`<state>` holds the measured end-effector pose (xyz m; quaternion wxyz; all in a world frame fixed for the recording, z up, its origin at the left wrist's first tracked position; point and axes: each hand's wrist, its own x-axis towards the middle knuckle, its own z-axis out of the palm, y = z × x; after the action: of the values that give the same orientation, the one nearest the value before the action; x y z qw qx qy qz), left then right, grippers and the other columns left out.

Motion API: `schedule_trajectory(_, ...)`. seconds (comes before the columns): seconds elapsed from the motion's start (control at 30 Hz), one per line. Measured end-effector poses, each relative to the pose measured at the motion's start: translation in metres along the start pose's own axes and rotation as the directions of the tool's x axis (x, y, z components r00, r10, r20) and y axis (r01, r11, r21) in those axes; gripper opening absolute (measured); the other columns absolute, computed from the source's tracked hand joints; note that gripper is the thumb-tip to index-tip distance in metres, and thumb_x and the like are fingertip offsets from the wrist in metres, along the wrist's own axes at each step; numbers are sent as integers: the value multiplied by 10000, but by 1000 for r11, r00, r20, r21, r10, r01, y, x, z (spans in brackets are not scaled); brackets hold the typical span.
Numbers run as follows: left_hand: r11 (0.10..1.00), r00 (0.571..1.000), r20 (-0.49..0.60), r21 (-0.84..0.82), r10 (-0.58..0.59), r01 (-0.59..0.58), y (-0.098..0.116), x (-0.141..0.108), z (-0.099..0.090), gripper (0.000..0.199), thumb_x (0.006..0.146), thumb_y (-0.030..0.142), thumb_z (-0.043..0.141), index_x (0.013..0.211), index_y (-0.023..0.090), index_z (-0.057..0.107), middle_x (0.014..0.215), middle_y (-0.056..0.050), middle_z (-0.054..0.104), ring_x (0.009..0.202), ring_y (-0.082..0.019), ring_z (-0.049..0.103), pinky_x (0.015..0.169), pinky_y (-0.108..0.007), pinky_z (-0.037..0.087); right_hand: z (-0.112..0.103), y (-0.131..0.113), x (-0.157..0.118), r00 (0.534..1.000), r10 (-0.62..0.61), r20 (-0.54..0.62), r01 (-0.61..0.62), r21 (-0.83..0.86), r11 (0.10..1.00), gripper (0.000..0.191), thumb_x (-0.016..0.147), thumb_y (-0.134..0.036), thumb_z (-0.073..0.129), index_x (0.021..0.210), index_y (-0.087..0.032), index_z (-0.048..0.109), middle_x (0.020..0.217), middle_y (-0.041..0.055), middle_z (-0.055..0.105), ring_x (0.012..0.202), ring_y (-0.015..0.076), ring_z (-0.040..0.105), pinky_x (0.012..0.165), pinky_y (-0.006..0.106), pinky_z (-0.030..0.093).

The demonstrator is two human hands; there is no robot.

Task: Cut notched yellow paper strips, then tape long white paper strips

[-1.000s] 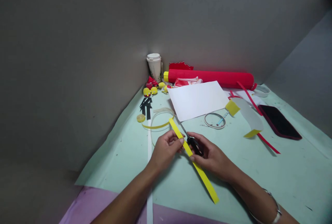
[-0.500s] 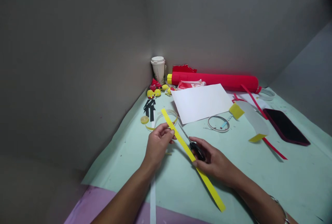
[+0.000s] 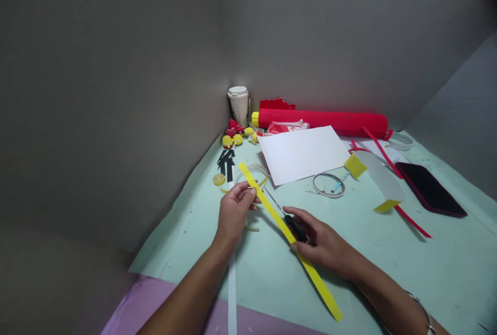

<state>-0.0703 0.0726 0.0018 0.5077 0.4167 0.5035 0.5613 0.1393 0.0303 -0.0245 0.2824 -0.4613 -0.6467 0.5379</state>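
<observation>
**Yellow strip [image 3: 277, 218] + scissors [image 3: 297, 227], both hands full**

L hand [image 3: 235, 208] pinched on strip's far half, R hand [image 3: 322, 242] clamped on scissors, thumb touching strip, above mid surface [image 3: 186, 242]. Prob positioning rn; next move prob calls for steady L grip.

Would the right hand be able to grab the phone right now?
Probably not right away: the right hand holds the black-handled scissors and touches the yellow strip. A red strip lies between hand and phone, but looks easy to reach over.
</observation>
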Motion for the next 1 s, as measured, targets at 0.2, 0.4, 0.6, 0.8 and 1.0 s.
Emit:
schedule_trajectory(0.2,1000,1000,5,7,-5,5,-3,1,1,263,725,334,720,902,148,664,824,-41,691,659,-130,613,598,-242,480,-1,-1,-2,1000,-11,20,10,41,999,653,783,-150,598,1406,-236,420,1148,69,608,1009,224,575,866,378,477)
schedule_trajectory(0.4,997,994,85,50,-65,61,-7,-5,8,239,716,331,723,863,150,668,772,-43,689,649,-135,610,605,-244,484,-1,-4,-1,1000,-22,-13,23,147,989,599,808,-202,617,1383,-225,451,1125,71,616,1021,217,582,913,375,471)
schedule_trajectory(0.6,992,985,126,76,-114,105,-7,-9,12,204,760,295,689,883,137,651,713,-32,676,627,-123,599,626,-241,488,1,2,2,999,-20,-35,23,89,996,611,781,-180,620,1371,-227,465,1054,61,629,961,212,585,856,360,489)
schedule_trajectory(0.8,993,985,134,64,-107,99,-7,-8,10,224,768,297,685,919,134,657,777,-46,692,660,-133,612,630,-249,490,0,-1,1,1000,-18,-14,19,66,998,619,778,-150,593,1378,-222,456,986,44,618,860,185,567,771,322,481)
schedule_trajectory(1.0,996,986,144,50,-86,79,-6,-8,9,269,799,308,658,1003,133,666,884,-81,711,750,-161,633,662,-268,487,0,0,1,999,-11,-32,14,97,995,599,786,-157,598,1366,-222,463,1025,49,623,877,186,568,775,322,479)
